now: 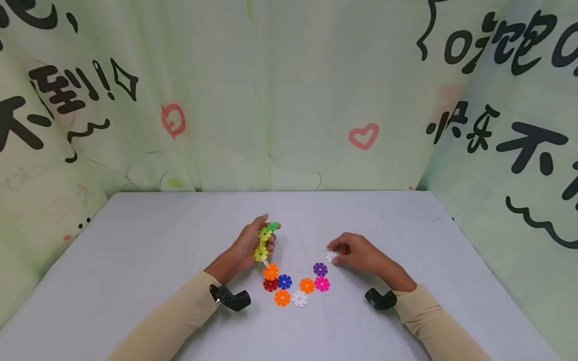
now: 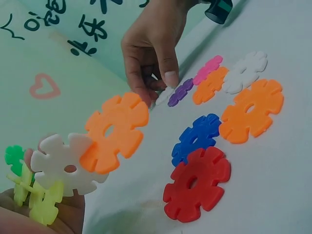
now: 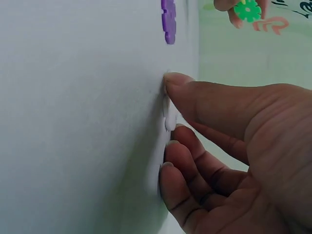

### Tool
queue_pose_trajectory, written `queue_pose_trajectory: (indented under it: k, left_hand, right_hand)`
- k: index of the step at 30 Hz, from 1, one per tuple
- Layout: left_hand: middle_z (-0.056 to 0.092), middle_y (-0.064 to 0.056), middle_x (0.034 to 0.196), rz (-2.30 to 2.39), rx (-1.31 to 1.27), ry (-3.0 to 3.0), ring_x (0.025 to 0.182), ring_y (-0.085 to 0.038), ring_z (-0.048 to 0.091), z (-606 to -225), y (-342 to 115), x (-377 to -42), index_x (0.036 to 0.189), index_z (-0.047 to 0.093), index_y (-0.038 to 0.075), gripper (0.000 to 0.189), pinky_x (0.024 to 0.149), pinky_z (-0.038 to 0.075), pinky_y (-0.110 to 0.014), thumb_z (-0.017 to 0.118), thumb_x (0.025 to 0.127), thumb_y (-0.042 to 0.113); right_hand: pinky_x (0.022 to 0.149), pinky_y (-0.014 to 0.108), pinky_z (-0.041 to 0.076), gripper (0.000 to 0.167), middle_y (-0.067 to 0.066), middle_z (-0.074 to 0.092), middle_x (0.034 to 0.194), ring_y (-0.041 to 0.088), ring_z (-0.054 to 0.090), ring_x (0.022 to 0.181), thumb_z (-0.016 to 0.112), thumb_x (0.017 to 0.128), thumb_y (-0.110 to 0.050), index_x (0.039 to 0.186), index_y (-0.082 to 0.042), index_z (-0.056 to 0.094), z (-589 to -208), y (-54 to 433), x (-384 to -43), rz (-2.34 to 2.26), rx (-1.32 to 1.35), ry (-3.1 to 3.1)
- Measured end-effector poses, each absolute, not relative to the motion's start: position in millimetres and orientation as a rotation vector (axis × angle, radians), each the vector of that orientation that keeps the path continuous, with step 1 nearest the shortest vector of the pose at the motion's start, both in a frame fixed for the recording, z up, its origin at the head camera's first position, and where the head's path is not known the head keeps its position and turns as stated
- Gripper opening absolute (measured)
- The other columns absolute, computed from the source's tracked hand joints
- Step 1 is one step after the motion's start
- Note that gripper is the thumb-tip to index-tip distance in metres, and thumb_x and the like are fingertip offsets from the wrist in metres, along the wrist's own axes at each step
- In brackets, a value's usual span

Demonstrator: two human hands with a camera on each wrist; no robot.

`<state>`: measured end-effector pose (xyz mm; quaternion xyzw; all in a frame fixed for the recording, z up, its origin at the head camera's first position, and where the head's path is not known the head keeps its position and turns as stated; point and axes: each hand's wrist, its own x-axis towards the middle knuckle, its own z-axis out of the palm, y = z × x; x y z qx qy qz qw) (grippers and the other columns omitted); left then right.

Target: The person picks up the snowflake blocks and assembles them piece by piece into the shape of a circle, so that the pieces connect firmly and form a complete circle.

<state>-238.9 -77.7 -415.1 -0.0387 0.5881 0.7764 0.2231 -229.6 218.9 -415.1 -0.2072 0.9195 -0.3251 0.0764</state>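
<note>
My left hand (image 1: 246, 246) holds a chain of interlocking plastic snowflake discs. From its far end the chain runs green (image 1: 273, 226), yellow (image 1: 260, 254), white (image 2: 66, 163) and orange (image 2: 114, 131); the left wrist view shows the orange one slotted to the white one. At the right, my right hand (image 1: 361, 254) pinches a white snowflake disc (image 1: 331, 256) between thumb and fingers at the table surface. Just nearer than that disc lies a purple snowflake disc (image 1: 320, 269). Its lower part is all the right wrist view catches, above the thumb.
Between the hands, loose discs lie on the white-covered table (image 1: 180, 220) in a curve: red (image 2: 197, 184), blue (image 1: 284, 282), orange (image 1: 282, 298), white (image 1: 300, 299), another orange (image 1: 307, 286) and pink (image 1: 322, 284). Printed curtains (image 1: 293, 100) stand behind and at both sides.
</note>
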Motion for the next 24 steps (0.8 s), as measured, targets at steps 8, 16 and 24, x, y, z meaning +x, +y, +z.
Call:
queue_pose_trajectory:
  k: [8, 16, 24]
  left_hand:
    - [0.048, -0.001, 0.073, 2.108, -0.089, 1.612, 0.055, -0.013, 0.047, -415.6, -79.0, -239.3, 0.13, 0.05, -0.002, 0.049, 0.053, 0.045, -0.02, 0.051, 0.099, 0.036]
    - [0.049, -0.001, 0.075, 2.101, -0.067, 1.579, 0.054, -0.013, 0.045, -417.2, -78.1, -238.6, 0.131, 0.047, -0.002, 0.05, 0.053, 0.044, -0.02, 0.046, 0.098, 0.036]
    - [0.049, -0.001, 0.076, 2.105, -0.055, 1.581, 0.054, -0.012, 0.044, -412.6, -74.5, -237.9, 0.135, 0.046, -0.002, 0.05, 0.053, 0.043, -0.02, 0.044, 0.1, 0.034]
  right_hand:
    - [0.066, 0.029, 0.046, 0.02, -0.001, 0.055, 0.082, 0.017, 0.05, 0.076, 0.077, 0.082, -0.006, 0.099, -0.006, 0.067, -411.5, 214.4, -231.9, -0.929, -0.604, 2.758]
    - [0.069, 0.028, 0.05, 0.013, -0.001, 0.059, 0.082, 0.017, 0.053, 0.077, 0.069, 0.086, 0.0, 0.098, -0.005, 0.069, -406.2, 206.2, -237.8, -0.974, -0.655, 2.789]
    - [0.069, 0.029, 0.052, 0.018, 0.003, 0.066, 0.094, 0.016, 0.06, 0.077, 0.069, 0.088, -0.002, 0.106, -0.004, 0.071, -398.5, 182.9, -243.2, -1.116, -0.63, 2.842]
